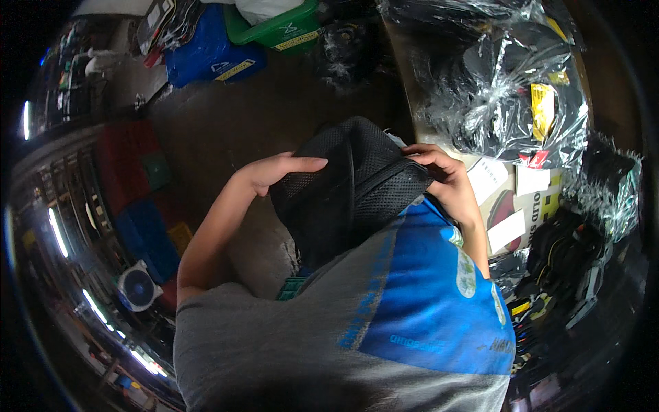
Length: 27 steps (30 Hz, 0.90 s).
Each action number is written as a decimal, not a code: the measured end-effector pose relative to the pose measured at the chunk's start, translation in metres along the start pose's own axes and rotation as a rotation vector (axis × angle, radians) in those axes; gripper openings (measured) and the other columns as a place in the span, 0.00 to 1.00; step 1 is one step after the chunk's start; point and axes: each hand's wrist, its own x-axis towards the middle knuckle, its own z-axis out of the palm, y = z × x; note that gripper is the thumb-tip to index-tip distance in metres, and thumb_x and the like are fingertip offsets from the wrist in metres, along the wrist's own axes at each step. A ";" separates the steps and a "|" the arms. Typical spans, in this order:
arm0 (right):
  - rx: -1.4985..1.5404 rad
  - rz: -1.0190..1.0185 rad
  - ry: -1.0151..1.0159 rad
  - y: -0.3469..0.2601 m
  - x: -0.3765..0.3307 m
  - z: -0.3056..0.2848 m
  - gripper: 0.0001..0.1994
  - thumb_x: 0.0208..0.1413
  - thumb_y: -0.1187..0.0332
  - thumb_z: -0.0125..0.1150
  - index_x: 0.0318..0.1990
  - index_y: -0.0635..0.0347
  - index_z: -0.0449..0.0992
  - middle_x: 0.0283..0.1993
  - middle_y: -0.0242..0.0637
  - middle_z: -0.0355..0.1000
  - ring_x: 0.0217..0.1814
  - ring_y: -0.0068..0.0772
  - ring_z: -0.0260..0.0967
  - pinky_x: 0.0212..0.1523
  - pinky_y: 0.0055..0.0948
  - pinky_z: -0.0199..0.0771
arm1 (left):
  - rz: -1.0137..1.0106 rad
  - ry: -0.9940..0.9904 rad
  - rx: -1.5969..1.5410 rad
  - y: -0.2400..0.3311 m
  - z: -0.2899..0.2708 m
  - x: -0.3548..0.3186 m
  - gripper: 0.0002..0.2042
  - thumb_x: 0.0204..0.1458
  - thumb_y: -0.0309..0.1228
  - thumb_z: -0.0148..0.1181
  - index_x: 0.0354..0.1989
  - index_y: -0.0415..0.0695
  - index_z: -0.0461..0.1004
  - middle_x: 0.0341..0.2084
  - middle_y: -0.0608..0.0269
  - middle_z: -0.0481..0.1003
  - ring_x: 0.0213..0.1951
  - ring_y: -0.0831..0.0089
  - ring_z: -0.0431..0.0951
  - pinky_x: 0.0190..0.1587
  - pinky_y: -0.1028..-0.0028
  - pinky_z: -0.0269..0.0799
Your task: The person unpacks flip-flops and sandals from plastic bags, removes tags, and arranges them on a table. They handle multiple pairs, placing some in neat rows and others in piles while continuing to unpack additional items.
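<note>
Mesh bag: we hold the black mesh bag (347, 192) up; left hand (278, 172) lies flat on it.
Grip: right hand (446, 178) pinches its edge shut.
Risk: we think it could slip from one thin pinch.

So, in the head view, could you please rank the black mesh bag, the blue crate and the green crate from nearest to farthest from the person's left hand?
From the left hand:
1. Black mesh bag, touching it, just right.
2. Blue crate, up and left on the floor.
3. Green crate, at the top edge; close to the blue one, slightly farther.
</note>
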 end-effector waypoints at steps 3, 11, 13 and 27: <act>-0.013 0.032 -0.004 -0.002 0.000 -0.004 0.13 0.44 0.81 0.59 0.40 0.65 0.74 0.50 0.43 0.66 0.53 0.33 0.63 0.55 0.28 0.60 | 0.014 -0.011 -0.011 -0.002 0.005 0.001 0.23 0.49 0.40 0.57 0.45 0.31 0.69 0.41 0.47 0.72 0.40 0.61 0.76 0.43 0.69 0.73; -0.042 0.061 -0.006 0.000 -0.002 -0.018 0.16 0.38 0.86 0.53 0.39 0.66 0.73 0.50 0.44 0.66 0.54 0.34 0.63 0.55 0.28 0.59 | -0.033 -0.044 -0.029 -0.012 -0.001 0.025 0.26 0.49 0.45 0.55 0.50 0.36 0.67 0.46 0.51 0.70 0.46 0.64 0.72 0.48 0.70 0.68; -0.161 0.015 0.004 0.000 0.000 -0.020 0.19 0.34 0.86 0.51 0.40 0.65 0.73 0.50 0.43 0.66 0.55 0.37 0.62 0.56 0.29 0.58 | -0.064 -0.015 0.041 -0.017 -0.006 0.038 0.27 0.50 0.50 0.52 0.54 0.43 0.66 0.52 0.57 0.67 0.53 0.69 0.66 0.55 0.70 0.59; -0.378 -0.142 0.051 0.003 -0.006 -0.039 0.18 0.44 0.57 0.63 0.35 0.65 0.75 0.44 0.45 0.70 0.47 0.44 0.67 0.47 0.32 0.65 | 0.061 0.534 0.285 -0.016 -0.071 0.149 0.33 0.50 0.57 0.45 0.57 0.45 0.61 0.55 0.57 0.62 0.56 0.66 0.61 0.58 0.64 0.53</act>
